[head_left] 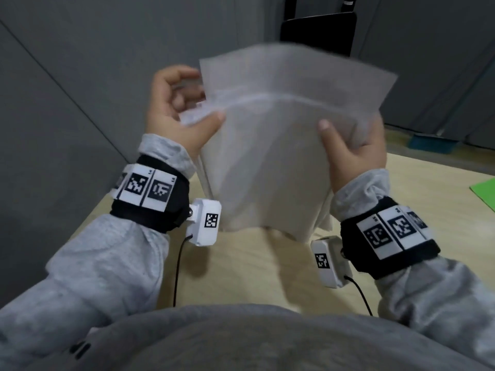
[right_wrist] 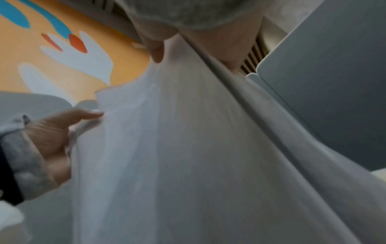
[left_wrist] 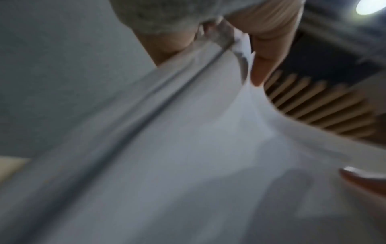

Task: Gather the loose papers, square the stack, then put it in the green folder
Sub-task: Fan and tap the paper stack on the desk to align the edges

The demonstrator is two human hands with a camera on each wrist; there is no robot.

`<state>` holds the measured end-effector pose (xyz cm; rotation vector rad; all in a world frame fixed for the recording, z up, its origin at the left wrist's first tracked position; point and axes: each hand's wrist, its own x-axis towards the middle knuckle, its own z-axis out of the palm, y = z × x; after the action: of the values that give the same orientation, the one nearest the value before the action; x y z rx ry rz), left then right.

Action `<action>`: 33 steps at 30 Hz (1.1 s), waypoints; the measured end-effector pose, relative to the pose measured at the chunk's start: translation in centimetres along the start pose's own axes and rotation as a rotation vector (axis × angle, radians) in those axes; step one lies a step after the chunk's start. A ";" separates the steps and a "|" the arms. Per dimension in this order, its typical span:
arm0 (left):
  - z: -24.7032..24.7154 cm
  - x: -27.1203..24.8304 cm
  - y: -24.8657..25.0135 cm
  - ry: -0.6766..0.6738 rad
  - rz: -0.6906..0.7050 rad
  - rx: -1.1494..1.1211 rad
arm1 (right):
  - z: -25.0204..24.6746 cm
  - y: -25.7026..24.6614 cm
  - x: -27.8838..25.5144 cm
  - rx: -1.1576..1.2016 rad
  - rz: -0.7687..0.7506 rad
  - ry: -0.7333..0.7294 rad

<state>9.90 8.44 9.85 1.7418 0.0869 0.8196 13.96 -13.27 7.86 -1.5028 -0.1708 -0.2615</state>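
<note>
Table [head_left: 254, 274] was one pale wood top under us. Papers [head_left: 270, 156] were one stack held upright above it, sheet count unreadable from blur, lower edges uneven. Green folder [head_left: 486, 192] was one, flat at the table's right edge. Our left hand [head_left: 176, 113] pinched the stack's left edge, thumb in front, fingers curled behind. Our right hand [head_left: 351, 148] gripped the right edge likewise.

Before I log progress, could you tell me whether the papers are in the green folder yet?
Not yet: both hands hold the papers above the table, apart from the green folder.
</note>
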 end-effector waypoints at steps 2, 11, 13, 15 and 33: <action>-0.1 -0.9 -2.1 -0.066 -0.178 0.099 | -0.3 1.2 0.2 -0.129 0.108 -0.126; -0.3 -1.1 -3.0 0.006 -0.292 0.097 | -1.0 1.8 0.4 -0.011 0.082 -0.073; -0.4 -1.2 -3.3 -0.013 -0.289 0.092 | -1.1 2.6 0.8 -0.057 0.142 -0.140; 0.0 -1.4 -3.3 -0.025 -0.289 0.079 | -0.8 2.9 0.9 -0.121 0.172 -0.141; -1.2 -0.9 -2.4 -0.025 -0.288 0.023 | -0.9 1.7 0.4 0.062 0.024 -0.002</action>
<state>9.40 9.87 7.42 1.7111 0.3240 0.5874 14.76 -14.09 6.24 -1.4426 -0.1611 -0.2334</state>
